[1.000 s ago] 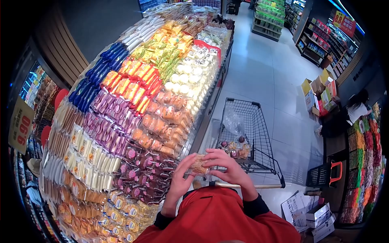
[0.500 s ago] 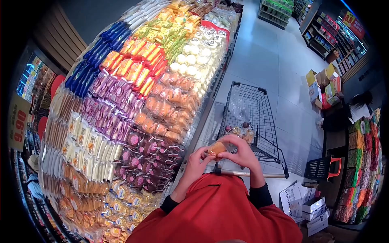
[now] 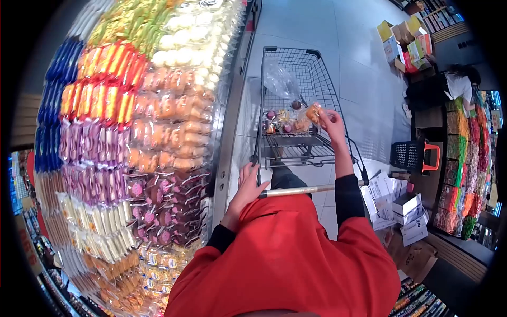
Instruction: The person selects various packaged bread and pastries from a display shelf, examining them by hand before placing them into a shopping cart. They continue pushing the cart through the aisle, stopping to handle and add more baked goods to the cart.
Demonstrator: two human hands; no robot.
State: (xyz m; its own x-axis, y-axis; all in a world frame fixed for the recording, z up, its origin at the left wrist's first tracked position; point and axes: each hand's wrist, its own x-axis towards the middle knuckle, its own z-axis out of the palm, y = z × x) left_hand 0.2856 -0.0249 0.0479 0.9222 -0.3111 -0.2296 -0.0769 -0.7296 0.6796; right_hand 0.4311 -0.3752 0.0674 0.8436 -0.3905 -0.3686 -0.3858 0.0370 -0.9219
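While the right hand [image 3: 331, 126] holds a wrapped pastry [image 3: 315, 113] over the basket of the shopping cart [image 3: 292, 49], right of centre in the upper half of the frame, a light pinch seems the best way to manage it. That grip has thumb and fingers drawn together on the near edge of the packet, and the golden-brown piece inside looks soft enough to dent, so pressure is better kept on the wrapper than on the pastry.

The wire side of the basket runs close to the right forearm; keeping the wrist high should spare the sleeve [image 3: 349, 196] and packet from snagging there. Just left of the pastry lie several small packets [image 3: 288, 127] and a dark round item [image 3: 296, 105], with a clear plastic bag [image 3: 280, 79] crumpled above them in the frame. Contact is best kept gentle, so that nothing gets squashed.

Near the left end of the handle [image 3: 298, 190], below centre, the left hand [image 3: 248, 182] has its fingers loosely parted and holds nothing that shows; whether it touches the cart frame, I cannot tell. A palm steady against that handle would keep the basket from rolling.
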